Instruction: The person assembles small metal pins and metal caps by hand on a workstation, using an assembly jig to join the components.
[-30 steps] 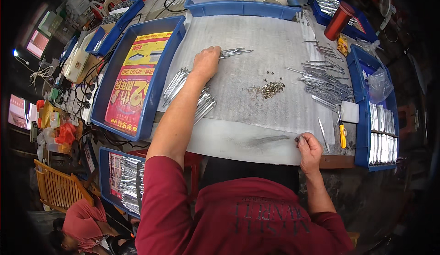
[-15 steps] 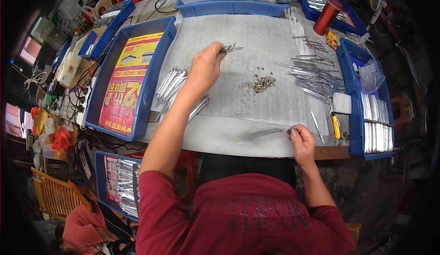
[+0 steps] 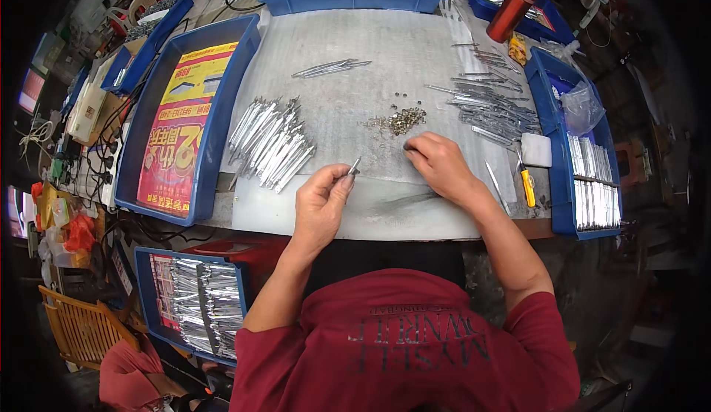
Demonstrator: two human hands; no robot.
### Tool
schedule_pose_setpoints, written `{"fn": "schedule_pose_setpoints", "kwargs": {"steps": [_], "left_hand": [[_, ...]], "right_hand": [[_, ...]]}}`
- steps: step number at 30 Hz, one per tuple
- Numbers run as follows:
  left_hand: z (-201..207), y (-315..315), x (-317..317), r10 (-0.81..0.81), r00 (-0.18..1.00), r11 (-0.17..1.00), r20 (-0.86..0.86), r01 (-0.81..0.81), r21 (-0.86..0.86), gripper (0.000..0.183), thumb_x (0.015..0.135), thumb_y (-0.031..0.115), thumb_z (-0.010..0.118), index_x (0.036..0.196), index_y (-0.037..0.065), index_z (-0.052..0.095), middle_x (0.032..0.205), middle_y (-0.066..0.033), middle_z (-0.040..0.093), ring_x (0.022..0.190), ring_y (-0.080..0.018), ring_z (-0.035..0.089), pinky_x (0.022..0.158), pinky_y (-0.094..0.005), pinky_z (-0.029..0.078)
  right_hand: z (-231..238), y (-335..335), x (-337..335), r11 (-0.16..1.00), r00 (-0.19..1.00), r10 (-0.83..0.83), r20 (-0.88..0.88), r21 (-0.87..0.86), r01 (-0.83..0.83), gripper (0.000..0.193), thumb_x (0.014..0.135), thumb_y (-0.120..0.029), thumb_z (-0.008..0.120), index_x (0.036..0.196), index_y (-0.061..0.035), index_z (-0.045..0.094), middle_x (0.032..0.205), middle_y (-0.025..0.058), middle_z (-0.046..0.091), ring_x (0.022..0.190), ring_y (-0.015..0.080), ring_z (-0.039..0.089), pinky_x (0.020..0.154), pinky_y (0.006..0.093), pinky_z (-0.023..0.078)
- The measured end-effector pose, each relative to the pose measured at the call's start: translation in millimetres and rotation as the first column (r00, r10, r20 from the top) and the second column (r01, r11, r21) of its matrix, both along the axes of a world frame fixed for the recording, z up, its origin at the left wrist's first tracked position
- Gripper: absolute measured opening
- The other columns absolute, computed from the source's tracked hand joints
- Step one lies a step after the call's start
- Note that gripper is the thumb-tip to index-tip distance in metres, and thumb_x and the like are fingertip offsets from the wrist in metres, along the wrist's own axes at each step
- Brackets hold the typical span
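Note:
My left hand (image 3: 320,203) is closed in a pinch near the table's front edge. A slim silver metal piece (image 3: 355,166) pokes up from between its thumb and fingers. My right hand (image 3: 443,166) has its fingers bent together just below a pile of small brass-coloured rings (image 3: 406,121); whatever its fingertips hold, if anything, is too small to make out. Left of the rings lies a large heap of silver metal strips (image 3: 271,145). Several similar strips (image 3: 330,68) lie loosely farther back on the white sheet (image 3: 348,34).
More metal strips (image 3: 495,110) lie at the right, near a yellow-handled screwdriver (image 3: 528,188), a white block (image 3: 536,150) and a red cylinder (image 3: 511,13). Blue trays (image 3: 201,182) stand along the left, back (image 3: 355,0) and right (image 3: 564,212). Another person's sleeve (image 3: 127,371) shows lower left.
My left hand has come back from the far part of the sheet, leaving several strips there, and now pinches one piece. My right hand has moved forward from the table edge to the rings.

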State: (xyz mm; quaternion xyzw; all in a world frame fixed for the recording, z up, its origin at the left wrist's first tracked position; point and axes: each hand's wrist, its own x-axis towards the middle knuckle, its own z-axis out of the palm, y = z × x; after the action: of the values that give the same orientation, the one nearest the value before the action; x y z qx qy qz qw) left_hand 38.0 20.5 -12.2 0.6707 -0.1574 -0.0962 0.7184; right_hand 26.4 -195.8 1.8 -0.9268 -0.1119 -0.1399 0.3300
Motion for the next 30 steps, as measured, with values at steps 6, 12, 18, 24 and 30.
{"fn": "schedule_pose_setpoints", "kwargs": {"steps": [6,12,18,24,30], "left_hand": [[-3,5,-9,-0.014,0.997,0.999,-0.08,0.011,-0.04,0.013,0.083,0.005,0.051,0.092,-0.004,0.054,0.074,0.0014,0.051,0.066,-0.0041,0.043,0.059,-0.0173,0.037],[-7,3,-6,0.0,0.998,0.998,-0.056,-0.004,-0.07,0.015,0.084,0.008,0.051,0.094,-0.003,0.052,0.068,0.0017,0.048,0.057,-0.0035,0.039,0.051,-0.0164,0.032],[-3,-3,-1,-0.007,0.995,0.994,-0.102,-0.003,-0.105,0.013,0.083,0.003,0.051,0.094,-0.004,0.054,0.075,0.0012,0.051,0.066,-0.0035,0.044,0.059,-0.0166,0.036],[-7,-19,0,0.031,0.999,0.996,0.03,-0.028,-0.084,0.019,0.08,0.002,0.056,0.098,-0.004,0.052,0.078,-0.0005,0.052,0.065,-0.0039,0.046,0.056,-0.0167,0.038],[3,-35,-2,-0.011,0.97,0.986,0.244,-0.03,0.163,0.021,0.075,0.001,0.06,0.096,-0.003,0.054,0.084,-0.0027,0.055,0.068,-0.0056,0.048,0.06,-0.0185,0.04]], "right_hand": [[-12,9,31,0.972,0.994,0.017,-0.112,-0.232,-0.043,0.011,0.072,-0.007,0.052,0.071,0.0032,0.055,0.073,0.0191,0.056,0.072,0.0335,0.055,0.066,0.0401,0.044],[-10,15,45,0.892,0.979,0.039,-0.2,-0.435,-0.125,0.01,0.066,-0.001,0.047,0.068,0.0047,0.055,0.071,0.0232,0.056,0.07,0.0354,0.057,0.064,0.0414,0.046],[-8,16,41,0.928,0.989,0.017,-0.148,-0.366,-0.071,0.013,0.067,-0.002,0.044,0.068,0.0059,0.055,0.071,0.0232,0.056,0.069,0.0333,0.057,0.064,0.0399,0.046],[9,29,10,0.82,0.871,0.051,-0.49,0.518,0.243,0.014,0.076,-0.01,0.051,0.07,0.0022,0.054,0.06,0.0045,0.05,0.054,0.0111,0.045,0.049,0.024,0.035],[14,31,-12,0.439,0.814,0.259,-0.52,0.814,0.38,0.011,0.077,-0.011,0.054,0.074,-0.0004,0.057,0.06,-0.0032,0.048,0.052,0.0029,0.039,0.046,0.0178,0.03]]}}
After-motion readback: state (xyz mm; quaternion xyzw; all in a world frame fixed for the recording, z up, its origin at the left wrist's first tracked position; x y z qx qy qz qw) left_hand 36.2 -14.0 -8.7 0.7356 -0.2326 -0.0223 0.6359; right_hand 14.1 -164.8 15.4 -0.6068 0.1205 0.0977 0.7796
